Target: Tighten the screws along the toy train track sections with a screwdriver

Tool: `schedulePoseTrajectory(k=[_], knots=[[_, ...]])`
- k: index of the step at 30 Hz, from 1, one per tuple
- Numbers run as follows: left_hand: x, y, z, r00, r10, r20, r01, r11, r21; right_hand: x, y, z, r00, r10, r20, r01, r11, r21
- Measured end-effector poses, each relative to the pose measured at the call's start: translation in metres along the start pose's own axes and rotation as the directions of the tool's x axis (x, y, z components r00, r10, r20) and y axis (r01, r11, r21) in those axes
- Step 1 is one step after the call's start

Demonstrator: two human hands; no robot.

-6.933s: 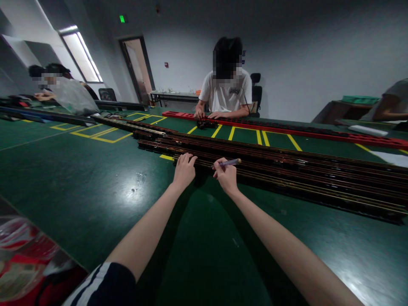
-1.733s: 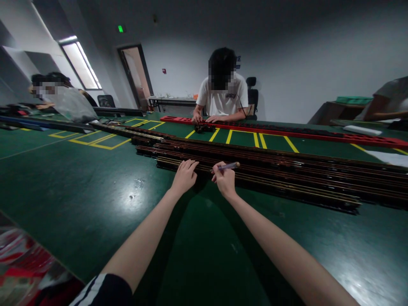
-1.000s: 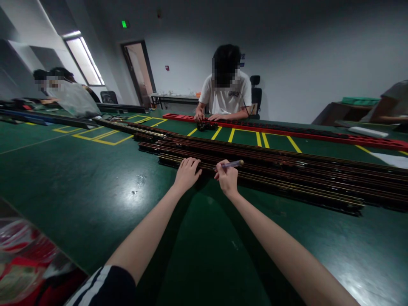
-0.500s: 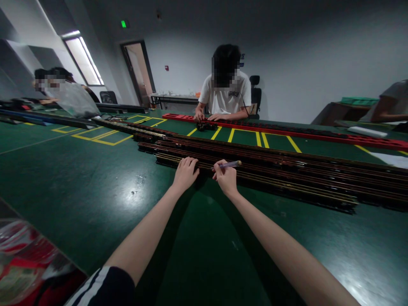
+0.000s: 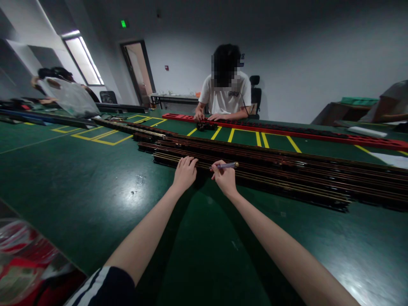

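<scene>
Long dark strips with thin brass-coloured lines (image 5: pixel 296 185) lie side by side across the table. Over the nearest one, my left hand (image 5: pixel 185 171) has its fingers curled, with the thumb on the near side; its fingertips are partly hidden. A slim pen-like tool (image 5: pixel 227 165), with a pale purple barrel and a brass-coloured end, is pinched in my right hand (image 5: pixel 225 176). That hand is just right of my left, and the tool's tip points left at the same strip, too small to make out.
Across the green table (image 5: pixel 105 187) a person (image 5: pixel 228 95) works at a long red rack (image 5: pixel 318 134). Yellow tape marks the tabletop beyond the strips. A plastic bag (image 5: pixel 72 100) stands at far left, white paper (image 5: pixel 392 160) at right, and red wrapped items (image 5: pixel 25 259) at lower left.
The nearest strip has slid a little to the left, its right end included. Both of my hands have shifted slightly left, the right still pinching the pen-like tool.
</scene>
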State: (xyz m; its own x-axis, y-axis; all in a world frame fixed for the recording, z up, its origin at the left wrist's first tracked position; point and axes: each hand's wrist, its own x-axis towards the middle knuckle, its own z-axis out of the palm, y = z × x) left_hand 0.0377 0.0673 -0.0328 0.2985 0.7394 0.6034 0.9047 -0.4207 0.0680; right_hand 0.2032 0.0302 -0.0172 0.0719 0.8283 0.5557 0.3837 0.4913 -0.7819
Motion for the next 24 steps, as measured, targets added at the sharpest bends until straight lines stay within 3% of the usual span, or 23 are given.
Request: schedulePoseTrajectory(k=[12, 19, 24], knots=[[0.0003, -0.0051, 0.0028, 1.0, -0.025, 0.003, 0.025, 0.999, -0.027, -0.0007, -0.0003, -0.0009, 0.998, 0.06, -0.002, -0.06, 0.998, 0.017], [0.0015, -0.0065, 0.0031, 0.999, -0.01, 0.03, 0.013, 0.996, -0.093, 0.0, 0.003, -0.0002, 0.991, 0.104, -0.078, -0.102, 0.994, 0.027], [0.0008, -0.004, 0.0025, 0.999, -0.034, 0.026, 0.036, 0.997, -0.066, -0.0002, 0.0027, -0.0002, 0.993, 0.117, -0.021, -0.116, 0.992, 0.056]])
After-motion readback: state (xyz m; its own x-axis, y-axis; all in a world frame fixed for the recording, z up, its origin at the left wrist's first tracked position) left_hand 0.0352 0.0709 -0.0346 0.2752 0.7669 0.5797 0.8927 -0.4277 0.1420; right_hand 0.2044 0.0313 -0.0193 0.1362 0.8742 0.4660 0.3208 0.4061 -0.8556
